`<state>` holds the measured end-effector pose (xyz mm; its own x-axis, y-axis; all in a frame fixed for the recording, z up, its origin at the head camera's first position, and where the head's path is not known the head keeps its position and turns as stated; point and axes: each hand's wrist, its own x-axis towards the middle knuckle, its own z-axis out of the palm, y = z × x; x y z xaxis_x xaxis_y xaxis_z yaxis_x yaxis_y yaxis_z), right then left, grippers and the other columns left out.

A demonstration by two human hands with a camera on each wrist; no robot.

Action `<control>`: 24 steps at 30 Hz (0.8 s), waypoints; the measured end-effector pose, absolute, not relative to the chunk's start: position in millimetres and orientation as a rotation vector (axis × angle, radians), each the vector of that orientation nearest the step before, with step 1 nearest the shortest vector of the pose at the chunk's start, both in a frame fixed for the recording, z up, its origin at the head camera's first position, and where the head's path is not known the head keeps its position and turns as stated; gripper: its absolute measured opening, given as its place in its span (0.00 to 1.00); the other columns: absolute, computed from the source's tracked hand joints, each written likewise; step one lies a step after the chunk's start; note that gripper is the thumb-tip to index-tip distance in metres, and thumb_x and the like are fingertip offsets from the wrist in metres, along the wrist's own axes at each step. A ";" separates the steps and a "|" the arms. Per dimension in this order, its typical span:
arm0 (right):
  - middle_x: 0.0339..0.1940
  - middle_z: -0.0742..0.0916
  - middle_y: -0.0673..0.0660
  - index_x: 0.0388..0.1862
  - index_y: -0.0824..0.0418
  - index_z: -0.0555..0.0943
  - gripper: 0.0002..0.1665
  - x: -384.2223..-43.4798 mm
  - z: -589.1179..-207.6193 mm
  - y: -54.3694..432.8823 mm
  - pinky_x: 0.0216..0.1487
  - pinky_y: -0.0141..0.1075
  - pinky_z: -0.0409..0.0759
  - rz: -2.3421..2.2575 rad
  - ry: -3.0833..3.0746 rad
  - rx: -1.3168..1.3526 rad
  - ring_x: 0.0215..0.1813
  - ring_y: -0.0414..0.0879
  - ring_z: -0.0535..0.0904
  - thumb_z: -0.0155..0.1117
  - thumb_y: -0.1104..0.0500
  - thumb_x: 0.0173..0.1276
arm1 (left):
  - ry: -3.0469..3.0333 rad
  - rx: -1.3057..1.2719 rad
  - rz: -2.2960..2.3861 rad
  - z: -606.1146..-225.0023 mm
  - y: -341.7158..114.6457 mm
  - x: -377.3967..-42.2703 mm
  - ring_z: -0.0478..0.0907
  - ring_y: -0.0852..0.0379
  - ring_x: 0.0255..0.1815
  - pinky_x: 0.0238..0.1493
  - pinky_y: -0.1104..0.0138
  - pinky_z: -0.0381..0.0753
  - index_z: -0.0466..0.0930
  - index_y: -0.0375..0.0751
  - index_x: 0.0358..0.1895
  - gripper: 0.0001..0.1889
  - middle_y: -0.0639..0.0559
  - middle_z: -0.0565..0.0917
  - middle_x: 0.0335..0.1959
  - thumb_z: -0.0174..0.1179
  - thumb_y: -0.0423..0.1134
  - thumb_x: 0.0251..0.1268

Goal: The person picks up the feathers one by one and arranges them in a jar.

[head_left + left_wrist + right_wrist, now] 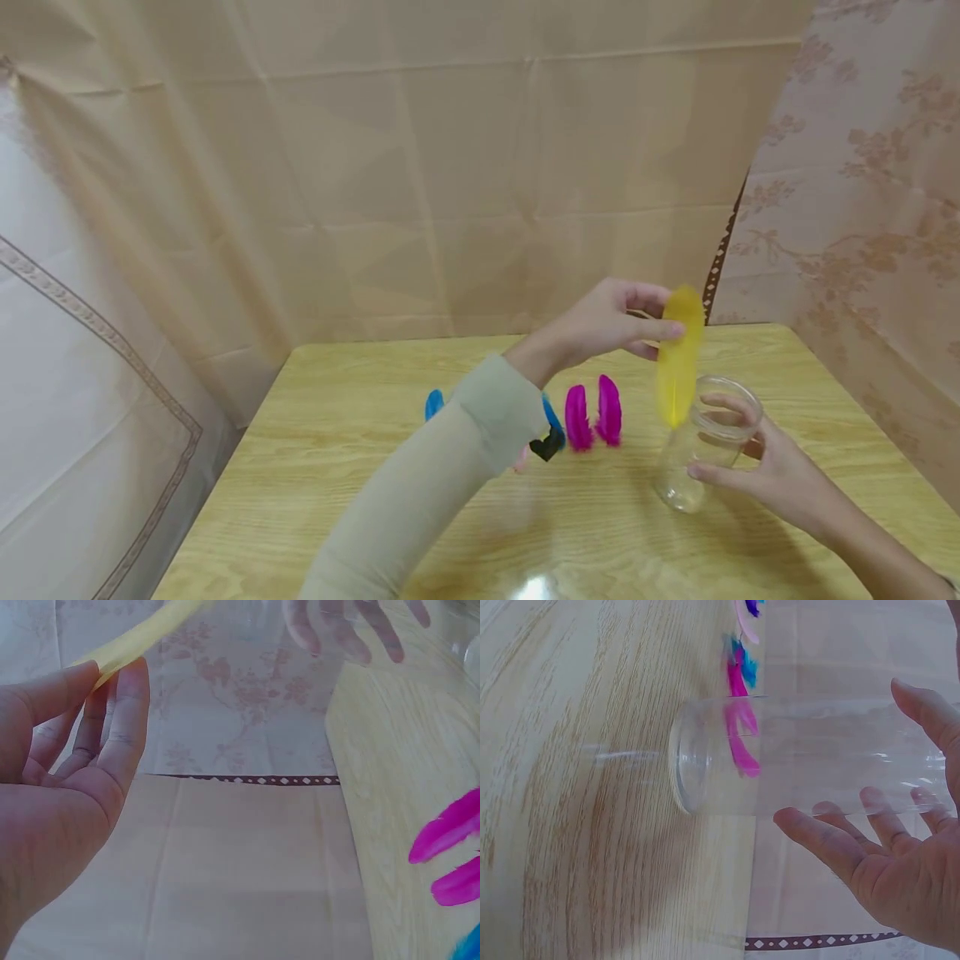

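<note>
My left hand (600,321) pinches a yellow feather (678,367) between thumb and fingertips. Its lower tip hangs beside the mouth of a clear glass jar (693,467), overlapping the rim in the head view; whether it is inside I cannot tell. In the left wrist view the same feather (142,641) slants up from the fingertips. My right hand (780,475) holds the jar near its top, thumb on the near side and fingers round the far side. Seen from the right wrist, the jar (720,757) has its base at the wooden table.
Two magenta feathers (577,417) lie on the wooden table (337,450) left of the jar. Blue feathers (434,404), a dark heart-shaped piece (547,444) and something pink lie partly hidden by my left sleeve (435,483). A beige curtain (450,183) hangs behind.
</note>
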<state>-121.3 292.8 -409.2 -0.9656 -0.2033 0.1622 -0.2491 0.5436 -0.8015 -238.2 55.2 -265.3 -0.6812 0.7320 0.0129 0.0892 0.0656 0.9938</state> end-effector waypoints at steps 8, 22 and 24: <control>0.65 0.75 0.64 0.76 0.53 0.59 0.50 -120.4 -409.5 294.5 0.50 0.60 0.80 1.419 -2.719 0.378 0.54 0.31 0.80 0.78 0.57 0.63 | 1.838 0.906 1.684 -252.9 64.8 -233.0 0.85 0.56 0.40 0.43 0.64 0.88 0.81 0.32 0.57 0.16 0.49 0.85 0.42 0.65 0.28 0.69; 0.67 0.73 0.61 0.80 0.46 0.56 0.53 -121.8 -408.5 295.2 0.53 0.62 0.78 1.415 -2.740 0.388 0.56 0.36 0.82 0.77 0.57 0.64 | 1.875 1.115 1.625 -235.6 76.1 -225.9 0.85 0.61 0.41 0.45 0.69 0.86 0.81 0.31 0.58 0.16 0.49 0.86 0.43 0.64 0.28 0.69; 0.67 0.73 0.61 0.80 0.46 0.56 0.53 -121.7 -408.9 295.3 0.53 0.61 0.78 1.416 -2.753 0.372 0.56 0.34 0.81 0.77 0.56 0.64 | 1.890 1.197 1.603 -236.9 79.3 -224.5 0.84 0.62 0.40 0.45 0.70 0.85 0.81 0.29 0.57 0.15 0.47 0.86 0.43 0.63 0.26 0.69</control>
<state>-121.7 295.3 -408.9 -0.9712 -0.2001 0.1291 -0.2215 0.5594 -0.7988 -224.5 79.3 -236.9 -0.5610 0.7962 0.2267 0.3535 -0.0172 0.9353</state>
